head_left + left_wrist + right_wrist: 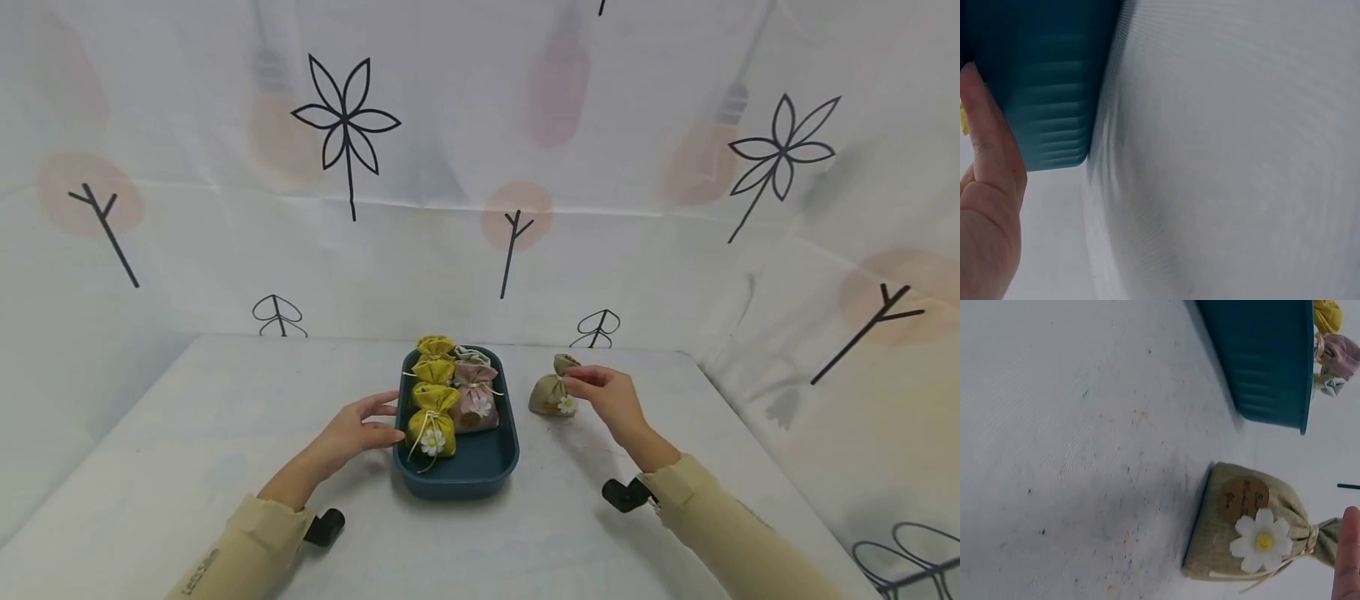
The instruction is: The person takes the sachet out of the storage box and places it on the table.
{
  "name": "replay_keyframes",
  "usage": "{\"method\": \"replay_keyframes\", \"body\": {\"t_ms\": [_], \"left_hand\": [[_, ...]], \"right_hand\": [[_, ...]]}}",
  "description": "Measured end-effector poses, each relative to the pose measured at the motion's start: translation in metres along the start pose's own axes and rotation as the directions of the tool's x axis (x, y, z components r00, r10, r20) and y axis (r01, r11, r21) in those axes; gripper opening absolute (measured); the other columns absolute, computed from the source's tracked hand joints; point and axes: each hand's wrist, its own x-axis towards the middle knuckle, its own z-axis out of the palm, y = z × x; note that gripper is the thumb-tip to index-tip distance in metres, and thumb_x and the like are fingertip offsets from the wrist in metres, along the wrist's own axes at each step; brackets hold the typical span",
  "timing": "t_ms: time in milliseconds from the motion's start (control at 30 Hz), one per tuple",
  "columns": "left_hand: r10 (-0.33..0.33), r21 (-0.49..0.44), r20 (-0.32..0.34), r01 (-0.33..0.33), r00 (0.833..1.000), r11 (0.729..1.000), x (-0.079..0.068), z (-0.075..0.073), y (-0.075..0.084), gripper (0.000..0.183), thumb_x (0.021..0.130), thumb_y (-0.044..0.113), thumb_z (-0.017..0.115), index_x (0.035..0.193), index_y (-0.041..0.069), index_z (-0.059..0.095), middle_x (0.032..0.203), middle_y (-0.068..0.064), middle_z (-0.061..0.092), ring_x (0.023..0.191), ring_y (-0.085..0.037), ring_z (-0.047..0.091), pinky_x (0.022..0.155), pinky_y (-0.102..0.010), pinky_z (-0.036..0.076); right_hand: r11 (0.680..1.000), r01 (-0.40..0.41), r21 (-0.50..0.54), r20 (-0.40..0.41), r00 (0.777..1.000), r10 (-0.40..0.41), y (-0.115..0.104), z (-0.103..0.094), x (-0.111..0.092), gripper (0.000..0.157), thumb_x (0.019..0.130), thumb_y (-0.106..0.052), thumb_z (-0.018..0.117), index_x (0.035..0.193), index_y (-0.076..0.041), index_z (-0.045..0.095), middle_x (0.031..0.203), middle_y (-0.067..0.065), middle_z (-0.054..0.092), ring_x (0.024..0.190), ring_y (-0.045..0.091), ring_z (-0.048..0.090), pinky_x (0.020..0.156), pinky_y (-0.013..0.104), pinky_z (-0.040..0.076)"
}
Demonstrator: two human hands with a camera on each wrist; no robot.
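Note:
A dark teal tray [480, 471] stands mid-table with small drawstring pouches in it. Yellow pouches [432, 423] line its left side; a pink pouch [474, 398] with a white flower and a pale grey-green pouch [472, 357] behind it fill the right. My left hand [348, 432] is at the tray's left side, fingers spread and fingertips at the rim; the left wrist view has it along the ribbed wall. Right of the tray, an olive-beige pouch [1247, 525] with a daisy and a round brown tag sits upright. My right hand [609, 402] pinches its tied neck.
The white table [300, 375] meets a pale backdrop [450, 167] printed with line-drawn plants along its back edge. Black camera mounts [626, 495] hang from both wrists, close over the table.

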Motion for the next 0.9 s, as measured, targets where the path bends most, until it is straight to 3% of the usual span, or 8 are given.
{"method": "replay_keyframes", "body": {"t_ms": [267, 533, 900], "left_hand": [[-0.004, 0.001, -0.004, 0.004, 1.000, 1.000, -0.001, -0.001, 0.002, 0.073, 0.080, 0.021, 0.074, 0.142, 0.012, 0.037, 0.131, -0.016, 0.047, 0.104, -0.023, 0.057, 0.086, -0.039, 0.050], [-0.004, 0.009, -0.005, 0.004, 1.000, 1.000, -0.002, 0.000, 0.001, 0.073, 0.080, 0.021, 0.075, 0.143, 0.012, 0.037, 0.131, -0.016, 0.047, 0.104, -0.023, 0.057, 0.086, -0.041, 0.049], [-0.004, -0.003, -0.016, 0.004, 1.000, 1.000, 0.002, 0.000, -0.005, 0.072, 0.079, 0.021, 0.076, 0.141, 0.014, 0.040, 0.130, -0.013, 0.048, 0.103, -0.022, 0.058, 0.086, -0.040, 0.050]], "right_hand": [[1.000, -0.002, 0.008, 0.016, 1.000, 0.002, -0.005, 0.012, 0.003, 0.036, 0.087, -0.019, 0.067, 0.114, 0.004, 0.062, 0.108, 0.014, 0.064, 0.089, 0.014, 0.061, 0.090, 0.042, 0.046], [1.000, -0.001, 0.022, 0.042, 0.999, 0.000, -0.013, 0.023, 0.006, 0.039, 0.085, -0.023, 0.070, 0.113, 0.002, 0.063, 0.107, 0.012, 0.064, 0.089, 0.015, 0.063, 0.081, 0.025, 0.050], [1.000, -0.021, 0.008, 0.063, 0.998, 0.021, -0.019, 0.035, 0.011, 0.033, 0.085, -0.020, 0.070, 0.111, 0.000, 0.065, 0.106, 0.013, 0.064, 0.093, 0.024, 0.064, 0.087, 0.037, 0.050]]}}
